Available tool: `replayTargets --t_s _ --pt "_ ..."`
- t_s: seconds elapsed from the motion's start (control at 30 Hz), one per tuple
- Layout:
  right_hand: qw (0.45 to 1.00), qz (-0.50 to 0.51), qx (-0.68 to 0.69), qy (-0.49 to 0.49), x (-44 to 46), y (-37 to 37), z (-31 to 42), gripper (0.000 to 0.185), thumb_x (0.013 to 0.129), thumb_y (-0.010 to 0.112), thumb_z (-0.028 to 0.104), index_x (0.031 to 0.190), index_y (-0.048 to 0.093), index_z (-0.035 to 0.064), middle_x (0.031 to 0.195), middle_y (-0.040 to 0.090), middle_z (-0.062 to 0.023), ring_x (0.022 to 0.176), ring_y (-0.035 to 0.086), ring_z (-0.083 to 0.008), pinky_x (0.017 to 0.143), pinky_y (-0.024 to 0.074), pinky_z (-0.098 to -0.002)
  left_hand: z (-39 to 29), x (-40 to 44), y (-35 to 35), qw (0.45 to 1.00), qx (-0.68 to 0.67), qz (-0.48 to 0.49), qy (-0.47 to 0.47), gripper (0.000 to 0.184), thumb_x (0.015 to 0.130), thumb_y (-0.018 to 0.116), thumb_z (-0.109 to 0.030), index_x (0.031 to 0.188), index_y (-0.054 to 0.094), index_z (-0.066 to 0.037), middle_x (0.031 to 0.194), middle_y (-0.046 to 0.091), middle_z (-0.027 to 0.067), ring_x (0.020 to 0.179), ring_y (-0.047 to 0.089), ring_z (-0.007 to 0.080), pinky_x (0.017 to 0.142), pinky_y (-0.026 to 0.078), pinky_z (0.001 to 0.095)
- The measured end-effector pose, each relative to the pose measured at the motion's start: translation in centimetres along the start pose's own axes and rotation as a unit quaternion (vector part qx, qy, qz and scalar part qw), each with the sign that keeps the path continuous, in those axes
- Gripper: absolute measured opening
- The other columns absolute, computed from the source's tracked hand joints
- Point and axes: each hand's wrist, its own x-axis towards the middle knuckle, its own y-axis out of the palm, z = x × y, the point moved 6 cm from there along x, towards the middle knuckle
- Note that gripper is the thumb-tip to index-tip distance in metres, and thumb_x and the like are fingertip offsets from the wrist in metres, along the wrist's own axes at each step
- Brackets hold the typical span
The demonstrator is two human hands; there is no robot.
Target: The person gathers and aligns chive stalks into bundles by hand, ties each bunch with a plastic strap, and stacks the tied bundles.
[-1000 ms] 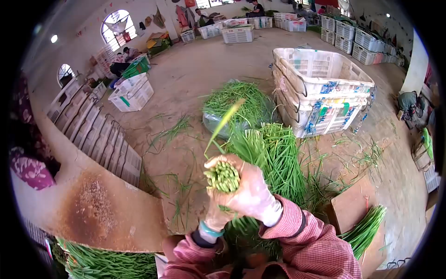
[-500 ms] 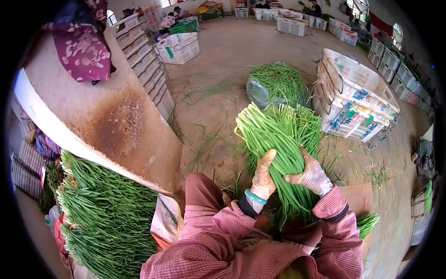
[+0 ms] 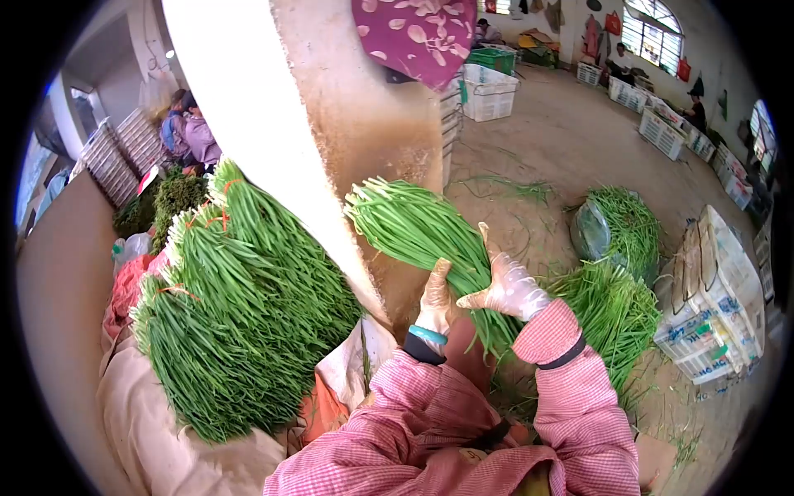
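Observation:
A thick bunch of garlic chives is held in front of me, pale stem ends pointing up and left, green leaves hanging down toward my lap. My left hand, gloved and with a turquoise bangle at the wrist, grips its near side with the thumb up. From the other side my right hand, also gloved, wraps the bunch, its fingers partly hidden behind the leaves. To the left lies a large pile of garlic chives, several bunches tied with orange bands. Loose garlic chives lie on the floor at right.
A pale pillar with a purple patterned cloth stands beyond the bunch. White crates are stacked at right, near a plastic bag of loose greens. Other people sit at the back among more crates.
My view has turned left, bringing the tied pile closer to the middle. Both hands have carried the bunch left, in front of the pillar, and its stem ends now tilt further left.

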Motion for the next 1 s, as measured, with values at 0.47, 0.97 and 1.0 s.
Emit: replayTargets --t_s 0.47,0.97,1.0 --pt "0.607 -0.351 0.712 -0.035 -20.2 3.0 -13.0 0.077 0.067 0.073 0.039 0.126 0.035 0.0078 0.12 0.046 -0.0074 0.104 0.049 -0.0219 0.088 0.0422 -0.0367 13.4 -11.3 0.4 0.692 0.58 0.173 -0.393 0.052 0.062 0.078 -0.014 0.108 0.053 -0.006 0.09 0.059 0.0011 0.084 0.054 0.0131 0.07 0.047 0.0277" --pt "0.44 -0.7 0.381 0.413 -32.0 3.2 -31.9 0.026 0.09 0.047 0.028 0.08 0.054 0.0056 0.046 0.036 0.0049 0.035 0.028 -0.0053 0.032 0.0221 -0.0224 1.4 -11.2 -7.4 0.396 0.854 0.17 -0.291 0.031 0.074 0.065 -0.011 0.103 0.056 -0.004 0.094 0.064 0.0081 0.084 0.06 0.0139 0.074 0.047 0.0256" --pt "0.459 -0.701 0.437 0.326 -34.7 2.3 -33.9 0.025 0.089 0.049 0.028 0.078 0.055 0.0059 0.045 0.036 0.0059 0.034 0.027 -0.0049 0.032 0.0208 -0.0219 1.6 -11.3 -7.4 0.413 0.85 0.168 -0.28 0.03 0.074 0.064 -0.009 0.102 0.056 -0.003 0.094 0.064 0.0073 0.084 0.06 0.0126 0.074 0.047 0.025"
